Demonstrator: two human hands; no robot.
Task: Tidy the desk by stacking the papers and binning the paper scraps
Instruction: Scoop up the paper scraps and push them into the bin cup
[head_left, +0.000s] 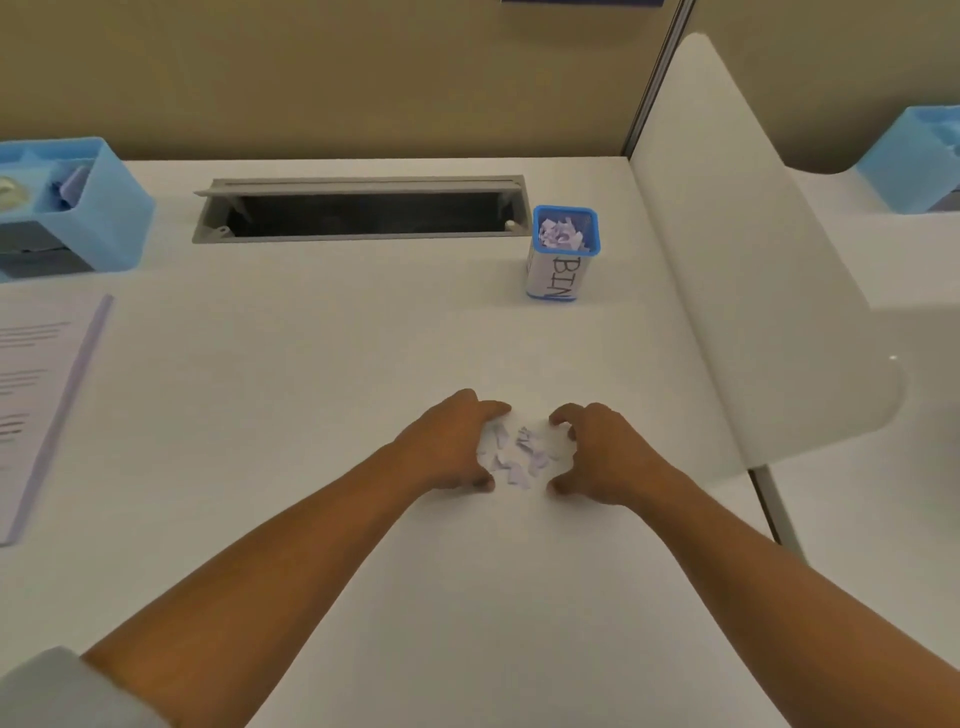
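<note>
Now both hands curl half-open around a small heap of paper scraps (519, 454) on the white desk (311, 389): the left hand (449, 447) touches the heap's left side, the right hand (597, 452) cups its right, neither gripping. Bare desk lies between the heap and the blue bin (563, 254), near the far right edge; stacked papers (36, 395) lie at the left edge.

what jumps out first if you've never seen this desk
Two bare hands, the left hand and right hand, cup a small heap of paper scraps in the middle of the white desk. Behind them to the right stands a blue cup marked BIN, already holding scraps.
</note>
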